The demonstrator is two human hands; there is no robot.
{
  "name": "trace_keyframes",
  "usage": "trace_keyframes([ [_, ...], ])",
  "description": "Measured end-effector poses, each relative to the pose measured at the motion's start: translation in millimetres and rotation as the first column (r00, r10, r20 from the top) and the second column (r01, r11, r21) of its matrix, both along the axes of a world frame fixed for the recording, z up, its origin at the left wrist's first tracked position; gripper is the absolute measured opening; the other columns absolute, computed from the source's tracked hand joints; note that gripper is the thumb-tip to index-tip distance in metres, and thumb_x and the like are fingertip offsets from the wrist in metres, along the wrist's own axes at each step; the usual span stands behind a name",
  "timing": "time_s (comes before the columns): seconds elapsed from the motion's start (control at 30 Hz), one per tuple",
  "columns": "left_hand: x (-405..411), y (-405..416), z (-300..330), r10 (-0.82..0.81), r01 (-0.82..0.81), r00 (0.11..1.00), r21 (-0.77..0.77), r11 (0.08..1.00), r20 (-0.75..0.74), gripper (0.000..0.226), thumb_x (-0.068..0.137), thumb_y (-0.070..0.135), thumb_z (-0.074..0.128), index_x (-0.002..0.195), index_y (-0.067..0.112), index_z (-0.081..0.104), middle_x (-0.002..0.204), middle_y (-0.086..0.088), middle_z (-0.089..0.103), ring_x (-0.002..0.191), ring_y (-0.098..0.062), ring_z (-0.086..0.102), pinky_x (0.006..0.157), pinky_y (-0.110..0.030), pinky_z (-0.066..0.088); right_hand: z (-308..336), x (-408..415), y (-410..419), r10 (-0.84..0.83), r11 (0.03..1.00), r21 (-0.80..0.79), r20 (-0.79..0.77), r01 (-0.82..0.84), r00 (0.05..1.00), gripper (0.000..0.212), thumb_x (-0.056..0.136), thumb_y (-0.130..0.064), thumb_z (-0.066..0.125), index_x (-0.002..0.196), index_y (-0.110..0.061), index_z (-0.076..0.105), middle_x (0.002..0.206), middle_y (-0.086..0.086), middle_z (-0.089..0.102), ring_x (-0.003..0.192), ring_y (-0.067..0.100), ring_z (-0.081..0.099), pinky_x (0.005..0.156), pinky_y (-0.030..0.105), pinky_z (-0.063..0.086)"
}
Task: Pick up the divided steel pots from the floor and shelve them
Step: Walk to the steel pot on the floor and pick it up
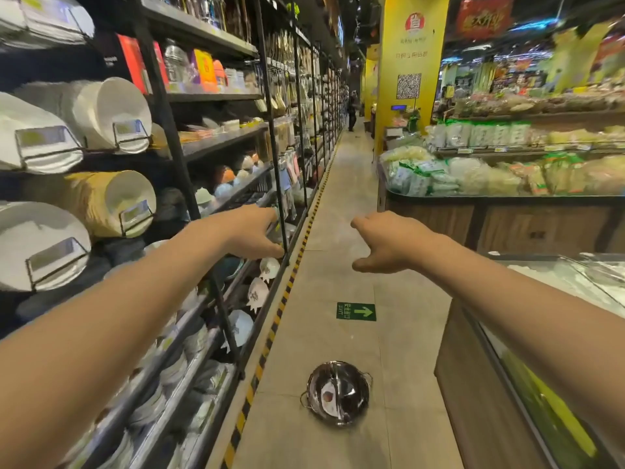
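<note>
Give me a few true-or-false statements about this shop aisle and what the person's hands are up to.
1. A divided steel pot sits on the floor. True.
2. The right hand is holding the pot. False: it is empty, open in mid-air above the aisle.
3. The left hand reaches toward the shelving. True.
4. The green arrow sign hangs from the ceiling. False: it is stuck on the floor.
5. The pot stands on a shelf. False: it lies on the floor tiles beside the striped tape.
</note>
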State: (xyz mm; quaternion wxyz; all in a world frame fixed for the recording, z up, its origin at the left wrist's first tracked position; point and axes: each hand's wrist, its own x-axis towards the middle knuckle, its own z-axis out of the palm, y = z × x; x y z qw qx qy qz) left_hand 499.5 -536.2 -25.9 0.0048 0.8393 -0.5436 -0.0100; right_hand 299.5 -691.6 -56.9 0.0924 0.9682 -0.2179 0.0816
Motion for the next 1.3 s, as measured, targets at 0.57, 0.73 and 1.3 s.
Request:
trace_keyframes([
  [0.57, 224, -298, -227, -0.001, 0.015, 0.993, 0.128, 0.992, -0.114, 0.083, 0.079, 0.06, 0.064, 0.145, 0.017, 0.038, 0.14, -0.01, 0.05, 0.12, -0.028, 0.053, 0.09, -0.037, 0.045, -226, 193, -281, -0.13, 0.991, -0.014, -0.158, 0.13, 0.979, 0.059, 0.078, -0.054, 0.067, 0.113, -0.011, 0.048, 0.109, 0.013, 0.056, 0.099, 0.036, 0.054, 0.063, 0.04, 0.043],
  [0.73, 251, -342, -353, 0.025, -0.009, 0.991, 0.12, 0.993, -0.135, 0.082, 0.078, 0.061, 0.066, 0.144, 0.019, 0.04, 0.143, -0.01, 0.051, 0.125, -0.03, 0.052, 0.097, -0.041, 0.044, -362, 213, -318, -0.137, 0.989, 0.032, -0.184, 0.145, 0.973, 0.06, 0.077, -0.055, 0.068, 0.112, -0.011, 0.047, 0.11, 0.012, 0.056, 0.102, 0.037, 0.053, 0.064, 0.04, 0.039],
  [1.3, 285, -359, -988, 0.2, -0.081, 0.922, 0.34, 0.937, -0.331, 0.091, 0.072, 0.064, 0.066, 0.142, 0.012, 0.042, 0.137, -0.017, 0.053, 0.12, -0.034, 0.054, 0.096, -0.039, 0.046, -971, 215, -355, -0.232, 0.893, 0.281, -0.384, 0.353, 0.893, 0.067, 0.075, -0.062, 0.062, 0.12, -0.016, 0.048, 0.116, 0.009, 0.055, 0.107, 0.034, 0.052, 0.075, 0.043, 0.045],
])
